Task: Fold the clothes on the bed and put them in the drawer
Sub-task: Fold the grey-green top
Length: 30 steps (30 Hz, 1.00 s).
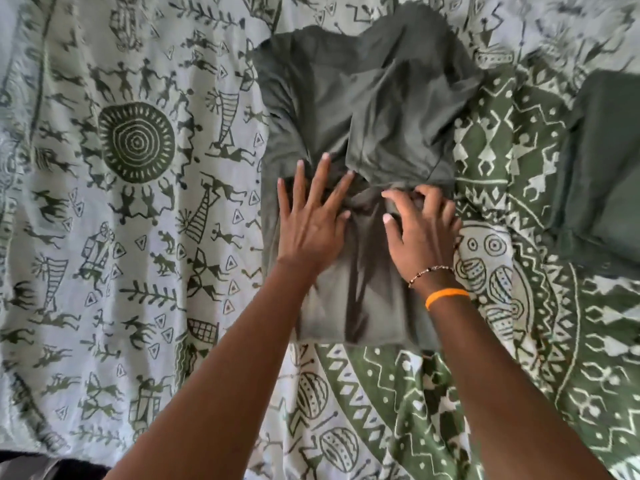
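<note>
Left hand (311,220) flat on green garment (363,133), right hand (420,230) pinching its fold, folded cloth (602,174) beside, patterned bedspread (138,237).

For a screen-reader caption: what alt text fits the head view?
Two bare hands press a partly folded dark green garment on a green-and-white patterned bedspread: left hand flat, right hand pinching fabric. Another dark green cloth lies at right.

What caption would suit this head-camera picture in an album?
Left hand flat and right hand pinching a dark green garment half folded on a patterned bedspread.
</note>
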Available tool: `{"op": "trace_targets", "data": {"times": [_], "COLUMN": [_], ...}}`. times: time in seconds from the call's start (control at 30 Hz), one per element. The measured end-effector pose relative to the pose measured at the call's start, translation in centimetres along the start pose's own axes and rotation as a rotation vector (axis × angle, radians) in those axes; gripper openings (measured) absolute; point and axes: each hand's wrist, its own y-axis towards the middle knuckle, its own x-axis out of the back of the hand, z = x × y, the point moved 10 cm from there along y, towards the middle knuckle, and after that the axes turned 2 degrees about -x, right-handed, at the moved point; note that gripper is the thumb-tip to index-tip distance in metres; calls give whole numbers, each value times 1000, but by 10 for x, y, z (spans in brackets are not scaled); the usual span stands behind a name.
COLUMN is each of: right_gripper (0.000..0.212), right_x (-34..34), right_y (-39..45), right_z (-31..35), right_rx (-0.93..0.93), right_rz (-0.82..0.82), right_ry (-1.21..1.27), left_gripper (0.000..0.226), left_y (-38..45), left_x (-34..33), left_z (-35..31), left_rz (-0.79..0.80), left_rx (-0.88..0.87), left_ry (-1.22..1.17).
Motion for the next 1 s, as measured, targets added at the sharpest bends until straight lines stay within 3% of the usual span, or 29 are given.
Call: {"op": "trace_targets", "data": {"times": [0.17,0.27,0.37,0.43,0.57,0.63,0.77,0.83,1.0], "right_gripper": [38,42,54,69,90,77,39,31,17], "right_x": [24,44,44,42,35,36,66,81,89], "right_y": [58,107,146,169,206,209,193,177,143], "right_z": [-12,-17,-10,1,7,4,-5,-6,-14], "right_rx": [-119,-142,-118,-80,-107,-134,-128,-99,-44], "right_rz": [-113,-161,-100,-46,83,69,-209,-337,-432], "right_ry": [168,211,132,67,15,8,36,45,168], "left_gripper": [61,66,72,79,90,83,35,28,15], "left_y": [42,74,96,108,145,153,146,133,102], "left_x": [32,55,65,71,80,80,84,86,85], "left_z": [41,55,73,86,94,101,93,89,90], "left_rz": [-119,-219,-301,-304,-266,-242,-273,-313,-337], "left_rx": [250,345,515,620,570,591,531,496,375], "left_ry": [-54,-240,-551,-587,-674,-745,-840,-864,-845]}}
